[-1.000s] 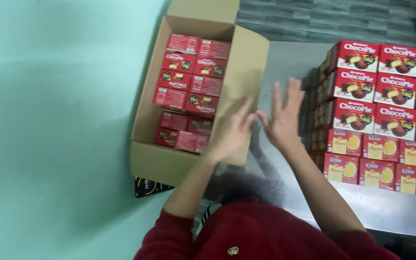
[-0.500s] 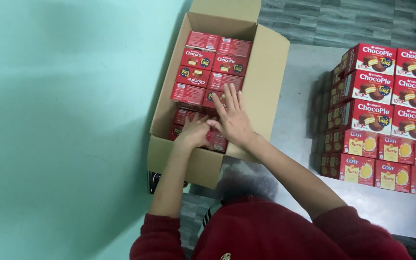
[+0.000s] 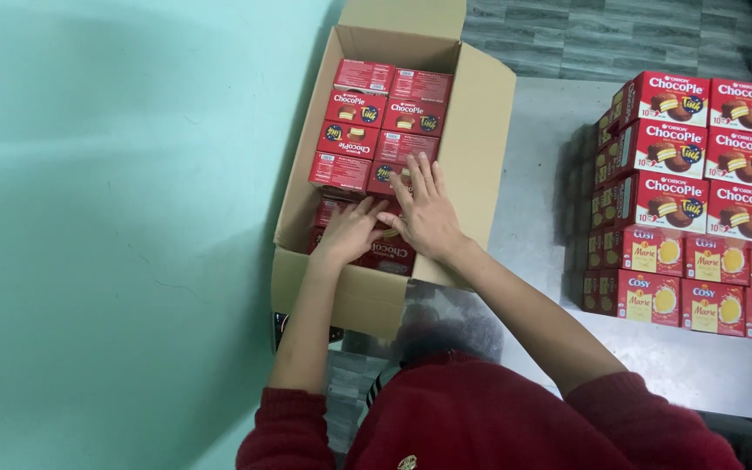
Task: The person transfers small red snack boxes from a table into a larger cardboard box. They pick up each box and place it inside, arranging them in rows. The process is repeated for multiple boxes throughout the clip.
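both hands, left point(image 3: 352, 231) and right point(image 3: 428, 213), lie flat with fingers spread on red packs point(image 3: 389, 252) in the carton point(image 3: 480, 157), pressing them level.

A grey metal surface point(image 3: 533, 157) is seen on the right. Red snack boxes point(image 3: 707, 144) are stacked on it, above smaller red and yellow biscuit boxes point(image 3: 698, 278). A pale green wall point(image 3: 115, 218) is seen on the left.

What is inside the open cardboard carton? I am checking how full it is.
The cardboard carton holds red snack boxes packed in rows. The left hand and right hand rest on the nearest ones, hiding them; lower layers cannot be seen.
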